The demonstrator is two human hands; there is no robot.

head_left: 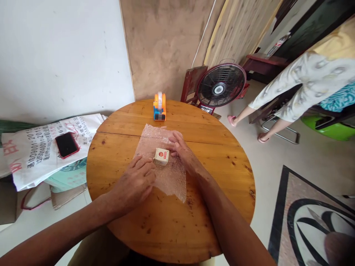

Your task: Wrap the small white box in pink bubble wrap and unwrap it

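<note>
Cardboard cube on crinkly bubble wrap

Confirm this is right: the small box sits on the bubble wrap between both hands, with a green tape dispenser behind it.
Wrong colour. The head view shows the tape dispenser is orange. The small box does sit on the bubble wrap, between the left hand and right hand.

A round wooden table carried a sheet of bubble wrap at its middle and an orange tape dispenser near its far edge.
</note>
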